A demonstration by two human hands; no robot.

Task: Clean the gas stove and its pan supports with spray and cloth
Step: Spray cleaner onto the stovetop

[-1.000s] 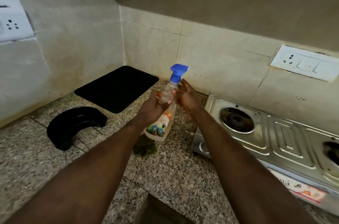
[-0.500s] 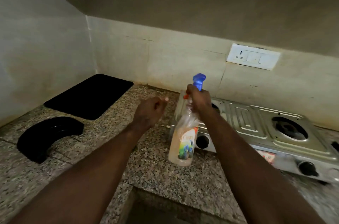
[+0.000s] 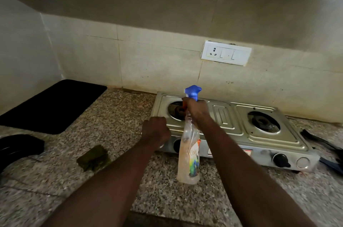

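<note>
Nearest you, the spray bottle (image 3: 189, 160) hangs above the bench (image 3: 115, 115), gripped at the neck by your right hand (image 3: 196, 110); it's thin plastic, so a slack grip could let it swing or drop. Your left hand (image 3: 155, 131) is fisted, holding nothing, with the cloth (image 3: 92, 158) beside it. Beyond, the gas stove (image 3: 228, 126) waits; a misaimed nozzle would wet the burners.

L hand (image 3: 156, 130): fisted, empty | R hand (image 3: 197, 110): gripping, raised
</note>
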